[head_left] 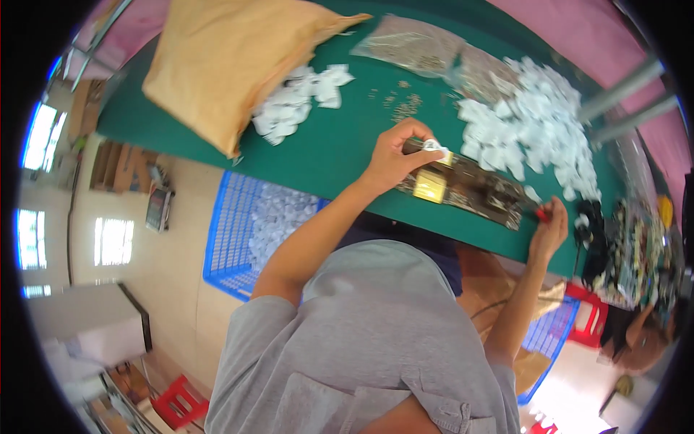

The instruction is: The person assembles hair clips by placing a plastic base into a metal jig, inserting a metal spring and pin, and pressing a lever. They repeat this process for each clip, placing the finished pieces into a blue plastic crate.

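Observation:
My left hand (396,160) pinches a small white piece (431,147) between thumb and fingers, over a long dark fixture strip (470,189) on the green table. A shiny yellow block (429,186) sits on the strip, just below that hand. Past the strip's right end, my right hand (552,230) is closed around a small red object (542,215), perhaps a tool handle; its kind I cannot make out. A loose white piece (533,194) shows just above it. Tiny metal parts (406,108) lie scattered beyond my left hand.
White pieces form a big pile (535,123) at the right and a smaller pile (289,105) beside a brown sack (224,65). Clear plastic bags (412,45) of small parts lie at the back. A blue basket (230,231) of white pieces stands below the table's left edge.

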A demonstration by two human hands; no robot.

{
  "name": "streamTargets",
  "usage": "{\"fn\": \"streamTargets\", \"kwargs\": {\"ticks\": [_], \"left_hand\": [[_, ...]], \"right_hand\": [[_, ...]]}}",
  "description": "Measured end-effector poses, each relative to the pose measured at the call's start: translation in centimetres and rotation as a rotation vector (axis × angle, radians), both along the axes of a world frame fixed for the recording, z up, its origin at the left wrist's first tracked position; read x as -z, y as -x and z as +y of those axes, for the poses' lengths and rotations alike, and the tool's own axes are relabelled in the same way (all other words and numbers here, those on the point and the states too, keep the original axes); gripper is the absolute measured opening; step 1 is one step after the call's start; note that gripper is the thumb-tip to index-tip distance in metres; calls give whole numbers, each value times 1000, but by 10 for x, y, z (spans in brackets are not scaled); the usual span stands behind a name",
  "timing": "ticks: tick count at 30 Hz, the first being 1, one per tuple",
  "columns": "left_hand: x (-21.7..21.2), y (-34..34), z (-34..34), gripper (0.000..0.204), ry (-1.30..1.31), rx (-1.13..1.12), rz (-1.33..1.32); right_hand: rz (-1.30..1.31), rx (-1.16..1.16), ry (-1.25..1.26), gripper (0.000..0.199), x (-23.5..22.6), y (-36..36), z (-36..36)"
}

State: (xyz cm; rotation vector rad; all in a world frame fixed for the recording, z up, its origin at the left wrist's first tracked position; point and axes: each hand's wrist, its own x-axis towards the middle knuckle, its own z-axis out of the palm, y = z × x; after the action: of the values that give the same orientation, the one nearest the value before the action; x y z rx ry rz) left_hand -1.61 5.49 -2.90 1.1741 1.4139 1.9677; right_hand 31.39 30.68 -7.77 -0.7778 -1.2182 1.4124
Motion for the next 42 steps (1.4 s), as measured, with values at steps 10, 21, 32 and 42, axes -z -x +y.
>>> {"fn": "streamTargets", "kwargs": {"ticks": [10, 21, 32, 42], "left_hand": [[-21, 10, -246, 29, 611, -707, 481], [-5, 152, -90, 28, 524, -634, 932], [-12, 183, -59, 29, 906, -553, 1043], [-55, 91, -30, 10, 109, -81, -607]], "right_hand": [[-287, 59, -162, 22, -3, 15, -11], [-324, 73, -192, 22, -5, 15, -13], [-502, 135, -231, 24, -15, 17, -29], [-594, 319, -472, 15, -107, 97, -99]]}}
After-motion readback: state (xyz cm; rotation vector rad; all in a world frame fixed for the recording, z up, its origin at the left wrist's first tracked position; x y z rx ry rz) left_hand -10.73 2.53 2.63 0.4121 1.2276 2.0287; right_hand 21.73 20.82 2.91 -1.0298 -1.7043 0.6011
